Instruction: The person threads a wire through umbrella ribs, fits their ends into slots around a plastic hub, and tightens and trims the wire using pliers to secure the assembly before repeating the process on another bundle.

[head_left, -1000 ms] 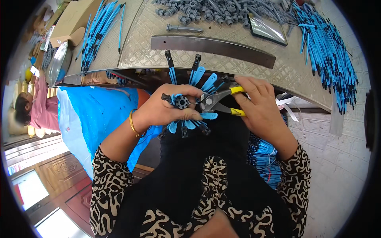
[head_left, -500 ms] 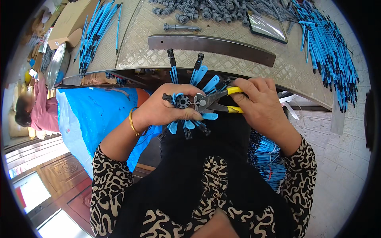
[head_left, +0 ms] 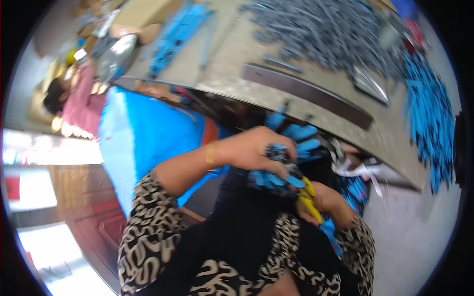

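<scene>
My left hand [head_left: 254, 150] is closed around a dark round hub with blue strips [head_left: 301, 132] fanning out from it; dark tips show on some strips. In my right hand [head_left: 328, 198] is a pair of pliers [head_left: 308, 201] with yellow handles, fingers wrapped round the grips. The pliers' jaws lie against the hub beside my left thumb, their handles slanting down to the right. Motion blur hides the exact contact of the jaws. Both hands are in front of my black top, just below the table edge.
On the table [head_left: 222, 74] lie a dark metal bar [head_left: 308, 93], a heap of grey plastic parts [head_left: 326, 37] and blue strips [head_left: 429, 123] at the right. A blue sack [head_left: 143, 143] stands at my left. Another person [head_left: 84, 101] is at the far left.
The whole view has turned and blurred. Both hands sit lower and farther right in it, the right one most. The pliers have swung from nearly level to slanting down, still at the hub.
</scene>
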`<control>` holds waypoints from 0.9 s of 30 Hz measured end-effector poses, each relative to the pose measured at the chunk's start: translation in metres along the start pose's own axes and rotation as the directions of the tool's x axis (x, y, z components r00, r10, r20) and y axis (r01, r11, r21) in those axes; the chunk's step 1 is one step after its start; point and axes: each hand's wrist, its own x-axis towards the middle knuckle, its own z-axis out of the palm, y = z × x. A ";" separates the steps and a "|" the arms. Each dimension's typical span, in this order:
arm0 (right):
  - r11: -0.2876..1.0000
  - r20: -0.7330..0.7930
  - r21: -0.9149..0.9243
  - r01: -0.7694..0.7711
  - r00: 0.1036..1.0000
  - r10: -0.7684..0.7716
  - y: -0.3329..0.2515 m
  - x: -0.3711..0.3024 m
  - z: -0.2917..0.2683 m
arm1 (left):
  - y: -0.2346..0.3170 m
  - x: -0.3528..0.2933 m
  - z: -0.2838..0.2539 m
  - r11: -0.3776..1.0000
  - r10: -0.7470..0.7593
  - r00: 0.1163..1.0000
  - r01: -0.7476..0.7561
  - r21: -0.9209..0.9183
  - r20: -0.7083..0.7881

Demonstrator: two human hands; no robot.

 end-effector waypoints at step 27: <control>-0.027 -0.056 -0.994 -0.110 0.686 -0.725 -0.047 -0.018 0.017 | -0.016 -0.002 -0.013 0.993 -0.022 0.995 0.009 -0.122 -0.102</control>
